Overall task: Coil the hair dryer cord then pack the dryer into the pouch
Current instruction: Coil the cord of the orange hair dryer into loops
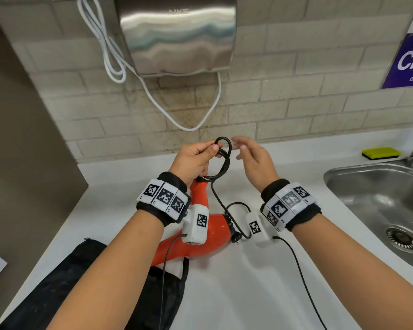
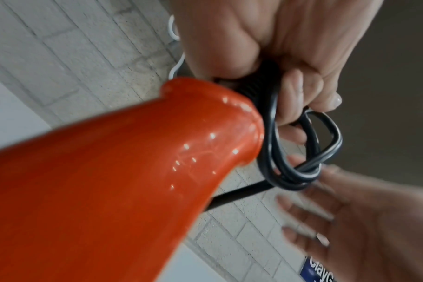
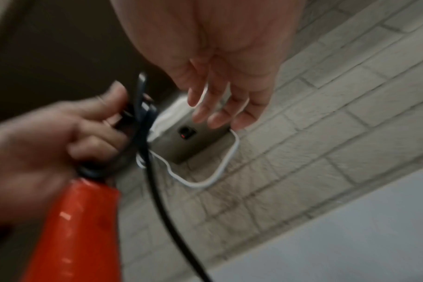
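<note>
Nearest me, the black pouch (image 1: 65, 277) lies flat on the white counter (image 1: 236, 282) under my left forearm. Just past it the orange hair dryer (image 1: 177, 244) has its barrel end down by the pouch and its handle tilted up. My left hand (image 1: 193, 160) is raised, palm turned inward, fingers curled round a few loops of the black cord (image 1: 224, 153) at the handle's end. The remaining cord trails down to the plug (image 1: 236, 239) beside the dryer. My right hand (image 1: 255, 160) hovers just beside the loops, fingers loosely spread, holding nothing. Beyond, a metal hand dryer (image 1: 177, 36) hangs on the tiled wall.
</note>
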The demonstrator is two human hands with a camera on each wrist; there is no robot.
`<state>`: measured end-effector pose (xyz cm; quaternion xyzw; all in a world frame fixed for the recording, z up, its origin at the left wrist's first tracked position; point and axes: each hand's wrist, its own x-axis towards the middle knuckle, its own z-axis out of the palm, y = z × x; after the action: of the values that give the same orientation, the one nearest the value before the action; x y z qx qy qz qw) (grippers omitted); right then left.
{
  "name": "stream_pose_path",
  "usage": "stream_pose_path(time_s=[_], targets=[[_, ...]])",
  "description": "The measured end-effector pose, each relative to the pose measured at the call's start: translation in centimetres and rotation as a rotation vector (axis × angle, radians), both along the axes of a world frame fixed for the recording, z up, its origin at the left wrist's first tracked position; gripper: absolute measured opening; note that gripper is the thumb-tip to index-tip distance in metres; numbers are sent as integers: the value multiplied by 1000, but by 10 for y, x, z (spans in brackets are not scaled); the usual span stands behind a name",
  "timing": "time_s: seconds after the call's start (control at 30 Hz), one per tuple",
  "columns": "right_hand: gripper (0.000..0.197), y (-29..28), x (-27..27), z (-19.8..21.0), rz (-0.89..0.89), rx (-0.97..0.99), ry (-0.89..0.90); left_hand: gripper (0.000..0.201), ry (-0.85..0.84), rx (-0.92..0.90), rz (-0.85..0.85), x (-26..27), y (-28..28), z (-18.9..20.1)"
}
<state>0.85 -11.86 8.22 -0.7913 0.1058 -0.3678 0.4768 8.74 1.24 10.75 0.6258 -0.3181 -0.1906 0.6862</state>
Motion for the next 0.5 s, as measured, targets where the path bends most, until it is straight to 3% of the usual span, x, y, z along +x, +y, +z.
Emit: stream_pose_path(time_s=[0.17, 0.23, 0.37, 0.5], targets=[[23, 14, 6, 25, 63, 139, -85, 27, -26, 7, -6, 0, -2, -1], [17, 17, 5, 27, 116, 170, -97, 28, -27, -3, -10, 1, -2, -1], [22, 15, 3, 26, 292, 170, -97, 28, -14, -25, -14, 6, 1, -3], [11, 12, 6, 18, 411, 197, -78, 30, -8, -12, -27, 10, 0, -6]])
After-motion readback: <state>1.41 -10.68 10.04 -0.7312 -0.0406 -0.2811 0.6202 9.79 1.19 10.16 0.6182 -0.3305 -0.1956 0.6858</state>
